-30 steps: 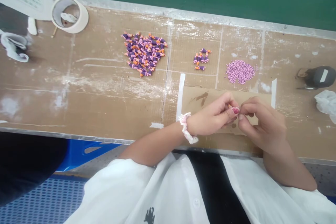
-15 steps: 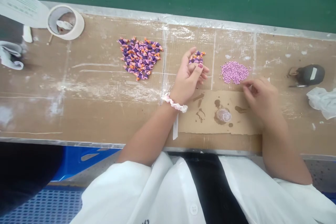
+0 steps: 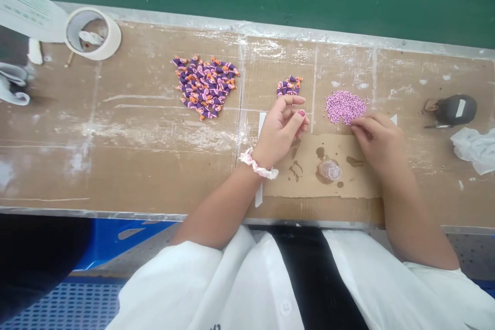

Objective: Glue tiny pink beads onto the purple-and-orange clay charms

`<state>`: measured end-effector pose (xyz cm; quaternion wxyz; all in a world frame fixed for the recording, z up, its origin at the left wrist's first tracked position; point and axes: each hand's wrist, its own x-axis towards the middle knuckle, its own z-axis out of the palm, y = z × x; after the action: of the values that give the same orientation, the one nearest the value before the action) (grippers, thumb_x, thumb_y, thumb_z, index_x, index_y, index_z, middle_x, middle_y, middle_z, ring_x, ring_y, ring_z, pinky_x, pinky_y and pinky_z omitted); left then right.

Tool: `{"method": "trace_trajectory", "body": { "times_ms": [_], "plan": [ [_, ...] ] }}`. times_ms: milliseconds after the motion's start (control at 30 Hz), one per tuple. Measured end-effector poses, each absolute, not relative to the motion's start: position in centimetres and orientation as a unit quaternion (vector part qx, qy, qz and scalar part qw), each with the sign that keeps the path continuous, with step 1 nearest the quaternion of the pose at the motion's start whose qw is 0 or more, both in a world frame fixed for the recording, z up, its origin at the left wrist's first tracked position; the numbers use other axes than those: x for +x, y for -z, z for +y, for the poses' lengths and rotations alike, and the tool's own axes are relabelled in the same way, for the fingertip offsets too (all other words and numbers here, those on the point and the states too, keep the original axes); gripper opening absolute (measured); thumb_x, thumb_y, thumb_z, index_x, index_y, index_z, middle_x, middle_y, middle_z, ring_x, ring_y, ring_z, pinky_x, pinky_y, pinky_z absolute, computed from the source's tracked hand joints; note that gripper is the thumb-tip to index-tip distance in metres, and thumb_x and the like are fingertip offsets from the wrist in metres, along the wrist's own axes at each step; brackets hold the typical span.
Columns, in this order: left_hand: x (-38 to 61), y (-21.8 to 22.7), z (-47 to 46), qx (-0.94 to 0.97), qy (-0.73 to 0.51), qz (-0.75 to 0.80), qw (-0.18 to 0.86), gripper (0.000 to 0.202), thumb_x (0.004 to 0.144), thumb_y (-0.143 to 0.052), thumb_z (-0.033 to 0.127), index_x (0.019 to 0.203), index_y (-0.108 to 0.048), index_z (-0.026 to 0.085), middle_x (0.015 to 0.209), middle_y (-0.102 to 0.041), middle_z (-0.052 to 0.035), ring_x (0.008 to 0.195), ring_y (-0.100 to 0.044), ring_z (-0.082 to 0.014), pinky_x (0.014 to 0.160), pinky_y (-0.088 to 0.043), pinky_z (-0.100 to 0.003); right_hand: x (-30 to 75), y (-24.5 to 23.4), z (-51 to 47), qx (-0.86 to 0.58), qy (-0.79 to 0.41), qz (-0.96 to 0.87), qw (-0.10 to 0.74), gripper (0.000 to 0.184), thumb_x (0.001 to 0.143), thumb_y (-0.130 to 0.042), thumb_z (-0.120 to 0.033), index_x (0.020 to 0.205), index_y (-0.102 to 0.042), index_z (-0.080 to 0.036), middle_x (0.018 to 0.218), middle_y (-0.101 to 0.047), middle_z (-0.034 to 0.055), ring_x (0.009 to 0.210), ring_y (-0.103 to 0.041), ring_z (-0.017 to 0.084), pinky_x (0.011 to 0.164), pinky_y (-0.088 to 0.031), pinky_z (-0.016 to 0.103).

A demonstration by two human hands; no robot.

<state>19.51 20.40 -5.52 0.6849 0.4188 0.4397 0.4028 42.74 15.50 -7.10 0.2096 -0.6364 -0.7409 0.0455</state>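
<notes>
Right hand (image 3: 377, 139) fingers pinched narrow at the pink bead pile (image 3: 345, 106); left hand (image 3: 280, 129) loosely spread, empty, near the small figurine cluster (image 3: 289, 85). Beads look tiny, light, rolly: take by fingertip pinch.

Our hands have parted, each to its own pile.

A second ago we held both hands pinched together over the taped cardboard sheet (image 3: 359, 185); since then they have separated, uncovering the small clear bottle (image 3: 329, 169) and the dark stains on the sheet. Our left hand (image 3: 281, 129) went up to the small cluster of purple-and-orange pieces (image 3: 289, 85) half a second ago and has now drawn back just below it, fingers loosely curled and clear of the pieces. Our right hand (image 3: 377, 139) has edged up from beside the heap of pink beads (image 3: 345, 106), so its fingertips now touch the heap's lower right edge.
</notes>
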Motion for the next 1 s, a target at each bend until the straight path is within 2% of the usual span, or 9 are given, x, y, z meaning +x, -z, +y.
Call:
{"method": "trace_trajectory", "body": {
  "times_ms": [267,400,500,700,1000],
  "plan": [
    [19.8,5.7,20.2,0.418,-0.402,0.433,0.691,0.008,0.089,-0.055,0.018,0.097,-0.052,0.017,0.07,-0.059,0.0014,0.061,-0.055,-0.007,0.051,-0.043,-0.017,42.6,7.7,16.0,-0.628,0.012,-0.76,0.166,0.015,0.094,-0.053,-0.024,0.084,-0.063,-0.024,0.086,-0.068,0.0065,0.083,-0.062,0.025,0.069,-0.051,0.039],
    [20.0,5.3,19.9,0.429,-0.391,0.429,0.692,0.005,0.09,-0.052,0.015,0.095,-0.053,0.016,0.07,-0.059,0.0017,0.061,-0.054,-0.0064,0.054,-0.044,-0.017,42.5,8.1,16.4,-0.631,0.018,-0.763,0.139,0.016,0.093,-0.048,-0.021,0.082,-0.059,-0.022,0.083,-0.063,0.0098,0.078,-0.059,0.026,0.062,-0.047,0.038],
    [20.1,5.1,19.7,0.436,-0.379,0.43,0.694,0.004,0.09,-0.052,0.014,0.093,-0.054,0.016,0.07,-0.059,0.0024,0.059,-0.053,-0.0057,0.055,-0.044,-0.018,42.6,8.4,16.6,-0.634,0.008,-0.758,0.151,0.012,0.091,-0.048,-0.02,0.083,-0.056,-0.022,0.084,-0.06,0.0103,0.076,-0.058,0.026,0.061,-0.045,0.038],
    [20.1,5.3,19.6,0.442,-0.375,0.419,0.699,0.005,0.089,-0.052,0.013,0.091,-0.054,0.016,0.069,-0.059,0.0024,0.059,-0.054,-0.0061,0.056,-0.045,-0.019,43.3,7.8,16.3,-0.643,-0.017,-0.734,0.22,0.007,0.091,-0.051,-0.021,0.088,-0.056,-0.024,0.09,-0.063,0.0086,0.08,-0.061,0.024,0.066,-0.05,0.038],
    [20.0,5.6,19.6,0.453,-0.38,0.406,0.697,0.006,0.09,-0.05,0.012,0.092,-0.054,0.016,0.069,-0.059,0.0026,0.06,-0.054,-0.0055,0.058,-0.045,-0.019,43.8,6.9,15.9,-0.621,-0.052,-0.754,0.208,0.007,0.09,-0.056,-0.022,0.089,-0.063,-0.023,0.092,-0.068,0.0062,0.086,-0.063,0.024,0.074,-0.052,0.039]
  ]
}}
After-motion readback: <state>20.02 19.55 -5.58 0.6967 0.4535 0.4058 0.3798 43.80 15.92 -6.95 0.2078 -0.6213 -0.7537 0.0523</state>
